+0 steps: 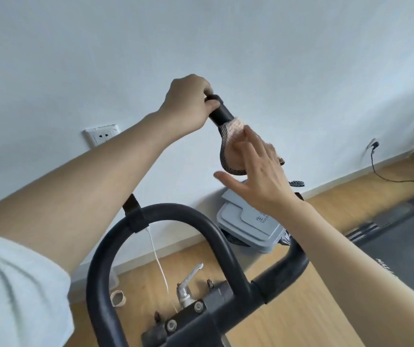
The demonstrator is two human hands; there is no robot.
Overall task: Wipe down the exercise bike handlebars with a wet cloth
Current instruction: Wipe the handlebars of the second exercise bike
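Setting: room in a home, used for exercise. Evidence: plain pale painted wall (pixel 251 46) with white skirting; light wood-plank floor (pixel 288 309); white wall socket (pixel 102 135); second outlet with black cable (pixel 386 175) trailing along the floor; black tubular exercise-bike handlebars (pixel 166 216); dark treadmill belt (pixel 406 231) at right edge; lidded grey plastic bin (pixel 248 226) against the skirting.

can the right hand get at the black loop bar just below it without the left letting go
Probably yes: the right hand presses the cloth above the loop bar, with only open air between. The left hand grips the handlebar end, well clear.
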